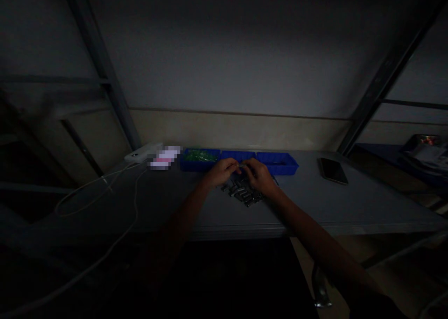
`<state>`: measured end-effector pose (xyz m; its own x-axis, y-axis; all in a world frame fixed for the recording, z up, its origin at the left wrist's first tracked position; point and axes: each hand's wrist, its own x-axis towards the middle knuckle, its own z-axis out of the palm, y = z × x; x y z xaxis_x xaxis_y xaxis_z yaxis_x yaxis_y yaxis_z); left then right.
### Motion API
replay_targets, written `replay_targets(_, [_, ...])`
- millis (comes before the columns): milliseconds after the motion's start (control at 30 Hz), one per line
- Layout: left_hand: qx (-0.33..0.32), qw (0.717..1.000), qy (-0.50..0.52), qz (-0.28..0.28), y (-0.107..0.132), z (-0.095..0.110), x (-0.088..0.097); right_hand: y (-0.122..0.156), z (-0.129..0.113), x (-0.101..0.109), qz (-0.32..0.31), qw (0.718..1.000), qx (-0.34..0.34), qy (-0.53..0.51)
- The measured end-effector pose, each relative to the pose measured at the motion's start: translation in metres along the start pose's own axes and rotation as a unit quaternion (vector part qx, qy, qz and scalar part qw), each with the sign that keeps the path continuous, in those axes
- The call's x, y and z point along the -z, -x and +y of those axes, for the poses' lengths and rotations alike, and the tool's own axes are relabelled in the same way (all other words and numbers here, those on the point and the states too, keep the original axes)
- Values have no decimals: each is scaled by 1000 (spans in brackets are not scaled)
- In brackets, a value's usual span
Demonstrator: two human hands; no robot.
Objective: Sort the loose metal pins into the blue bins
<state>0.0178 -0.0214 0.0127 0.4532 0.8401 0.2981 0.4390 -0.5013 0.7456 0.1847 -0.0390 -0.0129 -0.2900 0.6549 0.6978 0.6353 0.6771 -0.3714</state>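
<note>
One small pale piece [240, 166], its details lost in the gloom, sits pinched in the fingertips of the left hand [222, 171] and the right hand [258, 174], its long axis seemingly crosswise from one to the other. Just below, metal cylinders [246, 196] lie heaped on the grey table [308, 207], nearer the right hand, while three blue bins [287, 170] line up behind.

This place looks like a workshop: dark grey metal posts [122, 113] rise behind a long grey workbench [308, 202], which carries three open blue plastic bins [289, 170] and many loose, shiny metal cylinders [248, 200].
</note>
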Motion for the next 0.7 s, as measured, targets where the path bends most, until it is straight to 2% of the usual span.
replay_targets(100, [37, 996, 80, 25, -2, -3, 1, 0, 1, 0, 14, 1000, 1, -7])
replay_targets(167, [47, 993, 91, 60, -3, -4, 2, 1, 2, -1, 16, 1000, 0, -7])
replay_targets(233, [27, 994, 58, 88, -3, -3, 3, 2, 4, -1, 5, 1000, -5, -1])
replay_targets(333, [-36, 993, 20, 115, -1, 0, 2, 3, 4, -3, -16, 1000, 1, 12])
replay_targets(500, [-87, 994, -24, 64, 0, 0, 1, 4, 3, -5, -34, 999, 4, 32])
replay_targets(600, [-87, 995, -39, 31, -1, -4, 2, 4, 5, -4, -29, 999, -9, 34])
replay_targets(700, [-72, 995, -65, 23, -1, -7, 3, 4, 6, -4, -32, 999, -11, 38])
